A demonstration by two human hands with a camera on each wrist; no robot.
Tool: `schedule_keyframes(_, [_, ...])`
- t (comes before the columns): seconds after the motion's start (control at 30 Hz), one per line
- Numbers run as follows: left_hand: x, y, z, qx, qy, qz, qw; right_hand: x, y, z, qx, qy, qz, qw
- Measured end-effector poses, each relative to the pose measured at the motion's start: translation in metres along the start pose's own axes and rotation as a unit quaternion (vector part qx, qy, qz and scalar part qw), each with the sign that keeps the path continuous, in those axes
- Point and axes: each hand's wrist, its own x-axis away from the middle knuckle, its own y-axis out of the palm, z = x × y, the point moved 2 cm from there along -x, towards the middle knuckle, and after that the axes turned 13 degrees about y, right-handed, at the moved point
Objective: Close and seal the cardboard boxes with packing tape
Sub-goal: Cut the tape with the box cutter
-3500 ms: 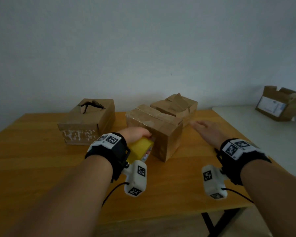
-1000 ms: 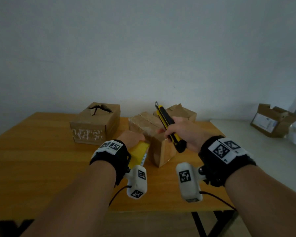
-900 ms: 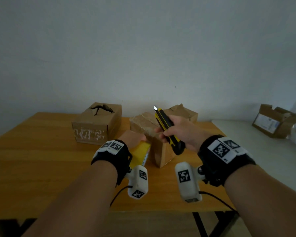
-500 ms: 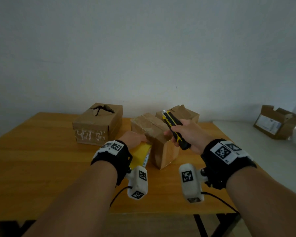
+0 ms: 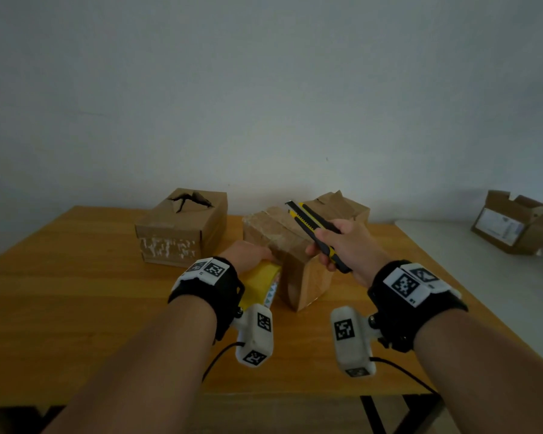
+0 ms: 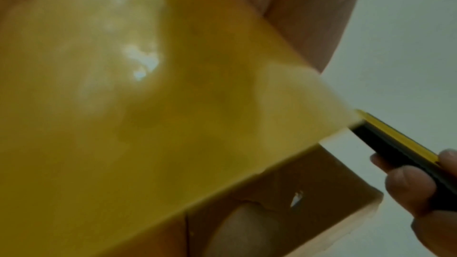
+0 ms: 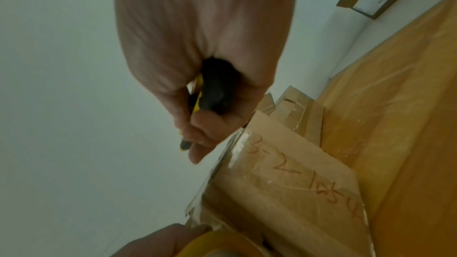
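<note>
The left hand point(image 5: 248, 253) grips a yellow tape roll point(image 5: 259, 285), its fingers curled over it, pressed against the near side of the middle box point(image 5: 295, 264) at 12 o'clock on the bench point(image 5: 76, 292). The right hand point(image 5: 345, 245) has its fingers clamped on a yellow-black knife point(image 5: 314, 228) above that box. Two more boxes sit at 11 point(image 5: 182, 228) and 1 o'clock point(image 5: 342, 206).

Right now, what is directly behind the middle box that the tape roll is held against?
Behind the middle box stands another cardboard box, top flaps raised. Its lower part and contents are hidden by the middle box and the right hand.
</note>
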Motion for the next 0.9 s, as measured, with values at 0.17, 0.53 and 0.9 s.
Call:
schedule_keyframes(0.17, [-0.002,0.0,-0.002,-0.003,0.011,-0.01,1.0,0.003,-0.005,-0.004,0.044,-0.03,0.038,0.998])
schedule_keyframes(0.53, [0.021,0.0,0.016,-0.063,0.016,-0.014,0.998,0.021,0.015,-0.029,0.411,-0.093,0.035,0.906])
schedule_keyframes(0.9, [0.02,0.005,0.015,-0.02,-0.012,-0.012,1.0,0.036,0.03,-0.049,0.587,-0.102,0.094,0.798])
